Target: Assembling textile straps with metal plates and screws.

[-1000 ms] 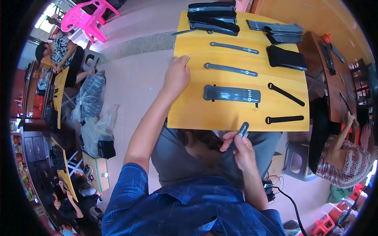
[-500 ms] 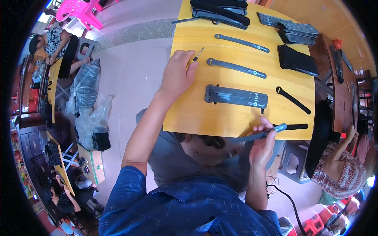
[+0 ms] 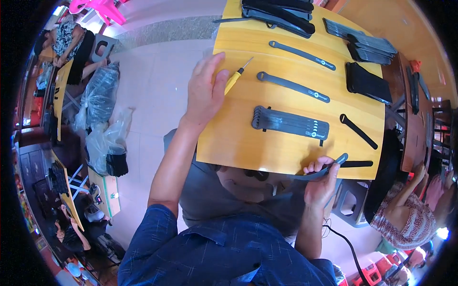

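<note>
My left hand (image 3: 205,90) is open at the table's left edge, fingers and thumb apart. Right beside its thumb lies a screwdriver (image 3: 233,82) with a yellow handle, its thin shaft angled away from me. At the near edge, my right hand (image 3: 320,188) pinches a grey strap (image 3: 341,159) between thumb and fingers; part of the strap is hidden by the hand. A black strap (image 3: 358,164) lies just beyond that hand. In the middle rests a bundle of grey straps (image 3: 293,124). Two single grey straps (image 3: 298,88) (image 3: 305,56) lie farther off.
The yellow table (image 3: 229,148) also carries a black strap with a loop end (image 3: 359,131), a black stack (image 3: 367,82), a pile of grey straps (image 3: 360,40) and a dark pile (image 3: 279,16) at the back. A grey stool (image 3: 350,202) stands by the right corner. Other people sit at both sides.
My left hand has opened and drawn back leftward, leaving the screwdriver on the table. My right hand still holds the grey strap and has shifted slightly. The whole view has turned a little.
</note>
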Demonstrator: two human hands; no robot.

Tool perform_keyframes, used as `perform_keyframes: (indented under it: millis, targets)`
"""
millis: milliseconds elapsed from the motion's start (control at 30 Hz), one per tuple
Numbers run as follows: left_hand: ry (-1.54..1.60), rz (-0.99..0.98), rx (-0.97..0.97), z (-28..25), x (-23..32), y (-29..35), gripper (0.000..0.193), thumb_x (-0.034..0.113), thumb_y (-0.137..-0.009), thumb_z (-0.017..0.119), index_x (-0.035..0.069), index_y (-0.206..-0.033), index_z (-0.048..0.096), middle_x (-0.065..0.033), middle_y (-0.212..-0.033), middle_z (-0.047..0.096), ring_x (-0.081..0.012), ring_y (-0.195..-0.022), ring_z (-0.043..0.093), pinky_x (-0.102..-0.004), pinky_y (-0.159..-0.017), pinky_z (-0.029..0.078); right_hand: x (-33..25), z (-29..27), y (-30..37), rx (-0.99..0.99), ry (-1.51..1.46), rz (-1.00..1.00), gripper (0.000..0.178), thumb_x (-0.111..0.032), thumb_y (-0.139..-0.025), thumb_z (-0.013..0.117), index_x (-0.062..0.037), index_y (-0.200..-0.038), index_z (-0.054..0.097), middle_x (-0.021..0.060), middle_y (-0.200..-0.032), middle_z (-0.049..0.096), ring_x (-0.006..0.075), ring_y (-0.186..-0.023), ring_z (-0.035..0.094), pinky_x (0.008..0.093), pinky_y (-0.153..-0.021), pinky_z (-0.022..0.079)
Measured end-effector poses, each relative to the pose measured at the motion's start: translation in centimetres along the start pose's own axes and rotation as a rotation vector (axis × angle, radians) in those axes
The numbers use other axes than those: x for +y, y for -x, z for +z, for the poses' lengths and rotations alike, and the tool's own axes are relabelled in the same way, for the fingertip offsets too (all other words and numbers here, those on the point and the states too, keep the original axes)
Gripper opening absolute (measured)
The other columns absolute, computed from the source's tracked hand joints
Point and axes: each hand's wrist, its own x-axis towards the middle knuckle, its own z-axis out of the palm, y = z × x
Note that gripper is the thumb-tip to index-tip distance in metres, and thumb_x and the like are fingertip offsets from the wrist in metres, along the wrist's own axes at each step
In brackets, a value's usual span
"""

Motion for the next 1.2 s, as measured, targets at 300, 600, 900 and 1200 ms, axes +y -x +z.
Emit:
perform_keyframes:
  millis: [300, 600, 900, 1200]
  targets:
    - [0.365, -0.142, -0.423, -3.3, 10.1, 9.3, 0.038, 0.020, -0.090, 0.072, 0.002, -0.123, 0.065, -0.0205, -0.117, 0.065, -0.0384, -0.112, 0.064, -0.0446, -0.095, 0.052, 0.1, 0.1, 0.4, -0.017, 0.020, -0.027, 0.049, -0.048, -0.111, 0.038, -0.0040, -0.110, 0.059, 0.0038, -0.084, 0.050, 0.0200, -0.081, 0.051, 0.0388, -0.079, 0.046]
    - [0.614, -0.241, -0.530, -2.0, 17.1, 19.4, 0.020, 0.019, -0.091, 0.071, 0.002, -0.101, 0.067, -0.0120, -0.087, 0.071, -0.0273, -0.082, 0.071, -0.0397, -0.076, 0.055, 0.5, 2.4, 7.0, -0.258, -0.298, 0.079, 0.049, -0.049, -0.111, 0.036, -0.0059, -0.111, 0.059, 0.0041, -0.087, 0.053, 0.0233, -0.085, 0.053, 0.0409, -0.085, 0.047]
    - [0.920, -0.801, -0.648, -8.1, 15.5, 20.5, 0.019, 0.023, -0.100, 0.066, 0.004, -0.096, 0.067, 0.0003, -0.072, 0.062, -0.0062, -0.055, 0.055, -0.0229, -0.052, 0.044, -0.3, -1.0, 10.8, -0.128, 0.143, -0.194, 0.031, -0.031, -0.108, 0.057, -0.0031, -0.119, 0.066, 0.0041, -0.095, 0.067, 0.0143, -0.082, 0.064, 0.0261, -0.075, 0.050]
    - [1.122, -0.759, -0.603, -9.7, 14.1, 18.7, 0.016, 0.019, -0.098, 0.067, 0.003, -0.099, 0.069, -0.0001, -0.079, 0.064, -0.0053, -0.060, 0.057, -0.0218, -0.054, 0.046, -1.2, -1.6, 9.8, -0.103, 0.310, -0.319, 0.017, -0.013, -0.099, 0.071, -0.0031, -0.113, 0.071, 0.0027, -0.090, 0.070, 0.0101, -0.075, 0.066, 0.0219, -0.069, 0.054]
